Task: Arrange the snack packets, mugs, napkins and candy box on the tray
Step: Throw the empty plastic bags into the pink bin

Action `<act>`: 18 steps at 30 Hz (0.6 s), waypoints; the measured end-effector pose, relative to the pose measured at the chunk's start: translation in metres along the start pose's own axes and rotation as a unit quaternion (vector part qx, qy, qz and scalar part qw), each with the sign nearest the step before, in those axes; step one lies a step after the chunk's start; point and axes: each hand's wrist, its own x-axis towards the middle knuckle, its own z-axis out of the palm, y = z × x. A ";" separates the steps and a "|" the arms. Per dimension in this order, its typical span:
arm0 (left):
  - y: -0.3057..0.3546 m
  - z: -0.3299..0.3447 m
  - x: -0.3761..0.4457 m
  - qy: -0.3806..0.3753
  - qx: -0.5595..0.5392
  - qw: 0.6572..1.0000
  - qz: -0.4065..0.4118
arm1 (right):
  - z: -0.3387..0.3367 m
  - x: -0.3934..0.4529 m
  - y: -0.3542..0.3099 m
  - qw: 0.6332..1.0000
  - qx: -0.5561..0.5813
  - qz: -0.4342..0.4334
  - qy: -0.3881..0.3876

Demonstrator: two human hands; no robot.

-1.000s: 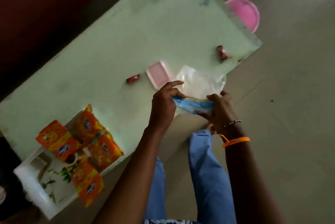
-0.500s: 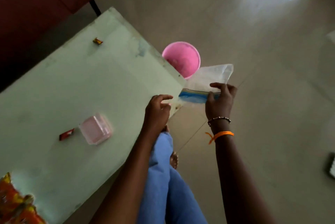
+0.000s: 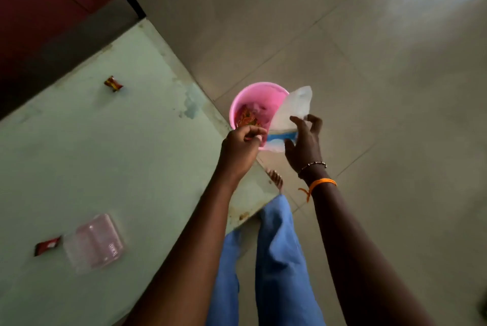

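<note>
The right hand point(image 3: 303, 141) pinches an empty plastic bag point(image 3: 292, 109) over the pink bin point(image 3: 259, 93); the left hand point(image 3: 241, 146) looks loosely curled, seemingly empty; the candy box point(image 3: 92, 242), light, stiff and probably slippery, sits on the surface point(image 3: 105, 154); grip its long edges.

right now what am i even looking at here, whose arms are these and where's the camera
The camera sits on a person's head and looks down, so the two bare arms reaching in from the bottom are that person's own.

The right hand holds a clear plastic bag with a blue strip, over a pink bucket that stands on the floor by the table's corner. There are orange scraps inside the bucket. The left hand is loosely curled beside the bucket's rim; I cannot tell whether it holds anything.

On the pale green table lie a clear plastic box, a red wrapped candy next to it, and another wrapped candy farther away. The blue at the bottom is the person's trousers.
</note>
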 end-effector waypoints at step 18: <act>-0.001 0.039 0.077 0.108 -0.123 0.980 -0.110 | 0.024 0.084 -0.001 0.962 0.179 0.146 -0.143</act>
